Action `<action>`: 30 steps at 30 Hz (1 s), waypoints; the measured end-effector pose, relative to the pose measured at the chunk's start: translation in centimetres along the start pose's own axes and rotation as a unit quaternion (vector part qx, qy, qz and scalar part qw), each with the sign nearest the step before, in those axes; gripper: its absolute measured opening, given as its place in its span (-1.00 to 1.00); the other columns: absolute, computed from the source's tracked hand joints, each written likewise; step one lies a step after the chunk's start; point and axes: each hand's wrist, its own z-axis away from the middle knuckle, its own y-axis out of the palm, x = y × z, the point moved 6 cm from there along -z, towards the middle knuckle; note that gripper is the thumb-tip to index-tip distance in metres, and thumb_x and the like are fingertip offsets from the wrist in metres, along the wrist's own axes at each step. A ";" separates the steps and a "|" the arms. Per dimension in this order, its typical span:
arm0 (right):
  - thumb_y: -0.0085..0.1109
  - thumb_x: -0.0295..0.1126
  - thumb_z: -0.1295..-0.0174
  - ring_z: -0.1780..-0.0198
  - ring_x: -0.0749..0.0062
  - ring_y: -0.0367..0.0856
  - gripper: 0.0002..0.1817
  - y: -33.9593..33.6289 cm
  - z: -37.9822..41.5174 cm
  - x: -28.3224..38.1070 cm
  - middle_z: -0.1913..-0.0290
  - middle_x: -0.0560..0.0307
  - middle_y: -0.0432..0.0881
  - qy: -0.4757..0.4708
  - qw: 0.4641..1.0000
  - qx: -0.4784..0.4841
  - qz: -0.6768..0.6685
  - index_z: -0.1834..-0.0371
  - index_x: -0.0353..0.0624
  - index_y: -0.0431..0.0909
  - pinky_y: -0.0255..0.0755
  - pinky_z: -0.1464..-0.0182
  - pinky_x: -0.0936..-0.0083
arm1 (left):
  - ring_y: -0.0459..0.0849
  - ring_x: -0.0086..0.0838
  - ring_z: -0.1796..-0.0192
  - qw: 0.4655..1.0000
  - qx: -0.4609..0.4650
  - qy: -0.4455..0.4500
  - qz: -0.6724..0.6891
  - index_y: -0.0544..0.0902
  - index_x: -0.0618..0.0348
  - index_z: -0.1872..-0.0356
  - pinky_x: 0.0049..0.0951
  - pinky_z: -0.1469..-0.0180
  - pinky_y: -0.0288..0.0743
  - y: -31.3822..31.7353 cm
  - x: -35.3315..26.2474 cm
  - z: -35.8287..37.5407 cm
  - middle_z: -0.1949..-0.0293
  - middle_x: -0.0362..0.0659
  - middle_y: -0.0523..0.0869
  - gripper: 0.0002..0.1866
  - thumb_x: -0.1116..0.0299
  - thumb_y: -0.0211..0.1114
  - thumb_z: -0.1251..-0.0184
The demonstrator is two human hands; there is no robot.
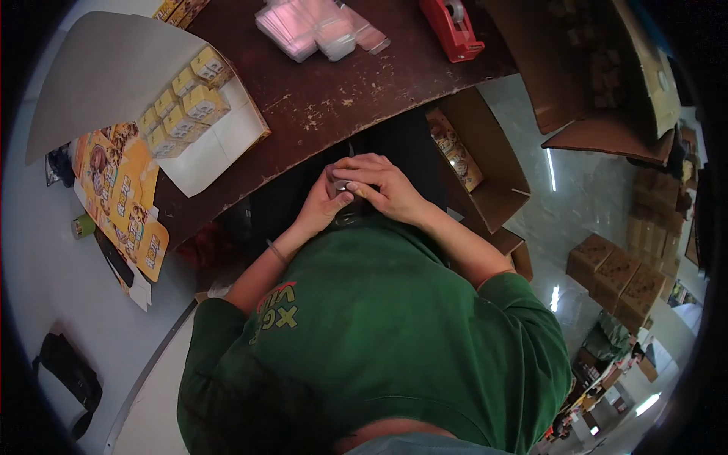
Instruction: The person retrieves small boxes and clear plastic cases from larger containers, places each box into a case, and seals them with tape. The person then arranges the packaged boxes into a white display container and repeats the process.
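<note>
My left hand [323, 202] and my right hand [385, 186] meet in front of my green shirt, just off the near edge of the table. The fingers of both are bent and closed together around a small pale, shiny item [341, 185]. Most of it is covered by the fingers, and its kind does not show. Nearest to the hands, on the right, an opened cardboard box [497, 171] stands below the table edge with a printed yellow-orange packet [455, 152] inside.
The worn dark red table [318, 102] holds pink-tinted clear sleeves [315, 30], a red tape dispenser [453, 34], and a white open carton [220, 155] with several small yellow boxes [182, 114]. Orange printed packaging [117, 186] hangs at left. Brown cartons [618, 277] stand at right.
</note>
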 end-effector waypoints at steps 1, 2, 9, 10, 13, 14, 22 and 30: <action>0.20 -0.35 -0.35 -0.11 0.16 0.60 -0.69 -0.1 0.0 -0.4 -0.12 0.00 0.69 0.023 0.999 0.009 -0.031 -0.12 -0.16 0.66 0.42 -0.21 0.32 | 0.46 -0.54 -0.23 1.000 0.007 0.008 -0.012 0.26 0.26 -0.31 -0.44 -0.29 0.35 0.2 0.0 -0.1 -0.17 -0.19 0.48 -0.16 -0.03 0.49 -0.21; 0.21 -0.36 -0.35 -0.10 0.20 0.60 -0.69 -0.1 0.2 -0.8 -0.11 0.00 0.69 0.048 0.997 0.017 -0.063 -0.12 -0.18 0.66 0.43 -0.19 0.35 | 0.46 -0.54 -0.22 1.000 0.014 0.015 -0.024 0.26 0.26 -0.31 -0.44 -0.29 0.35 0.5 0.1 -0.1 -0.16 -0.19 0.48 -0.17 -0.02 0.49 -0.21; 0.15 -0.30 -0.39 -0.16 0.21 0.55 -0.69 -0.3 0.0 -0.6 -0.18 0.14 0.66 0.037 0.998 0.039 -0.044 -0.12 -0.12 0.67 0.26 -0.32 0.26 | 0.50 -0.51 -0.18 1.000 -0.007 -0.003 0.028 0.25 0.27 -0.31 -0.44 -0.25 0.41 0.5 0.4 0.0 -0.14 -0.16 0.49 -0.14 -0.05 0.49 -0.21; 0.13 -0.30 -0.40 -0.20 0.23 0.52 -0.70 -0.3 0.2 -0.5 -0.17 0.16 0.65 0.030 0.998 0.036 -0.044 -0.12 -0.12 0.67 0.19 -0.35 0.24 | 0.51 -0.51 -0.16 0.999 -0.008 -0.021 0.035 0.24 0.28 -0.31 -0.44 -0.23 0.43 0.4 0.3 0.4 -0.13 -0.15 0.49 -0.14 -0.06 0.48 -0.21; 0.15 -0.32 -0.39 -0.16 0.24 0.54 -0.71 -1.0 0.4 -0.6 -0.13 0.17 0.67 -0.026 0.998 0.041 0.033 -0.10 -0.10 0.67 0.22 -0.32 0.24 | 0.55 -0.52 -0.10 0.998 -0.005 -0.037 0.042 0.23 0.29 -0.32 -0.46 -0.15 0.49 0.6 0.3 0.5 -0.11 -0.13 0.50 -0.13 -0.06 0.46 -0.23; 0.17 -0.32 -0.37 -0.14 0.25 0.55 -0.72 -1.3 0.3 -0.5 -0.10 0.17 0.68 -0.039 0.997 0.047 0.046 -0.08 -0.09 0.68 0.24 -0.31 0.25 | 0.56 -0.53 -0.07 0.998 -0.003 -0.037 0.042 0.22 0.30 -0.33 -0.46 -0.12 0.51 0.6 0.3 0.6 -0.10 -0.13 0.50 -0.13 -0.06 0.46 -0.23; 0.34 -0.47 -0.18 0.04 0.28 0.63 -0.77 -1.1 0.0 -0.4 0.07 0.13 0.75 -0.011 0.999 -0.026 -0.031 0.08 -0.14 0.75 0.49 -0.07 0.35 | 0.58 -0.56 -0.02 0.996 0.023 -0.047 0.070 0.21 0.28 -0.35 -0.48 -0.07 0.53 1.3 -0.3 -0.1 -0.04 -0.17 0.56 -0.15 -0.01 0.45 -0.26; 0.33 -0.48 -0.21 0.03 0.31 0.63 -0.79 -1.2 -0.2 -2.4 0.10 0.07 0.76 0.101 0.985 -0.076 -0.116 0.09 -0.20 0.74 0.54 -0.02 0.40 | 0.59 -0.56 -0.02 0.996 0.011 -0.059 0.062 0.26 0.25 -0.32 -0.48 -0.08 0.52 1.3 -0.6 -0.2 -0.03 -0.19 0.58 -0.22 0.03 0.47 -0.26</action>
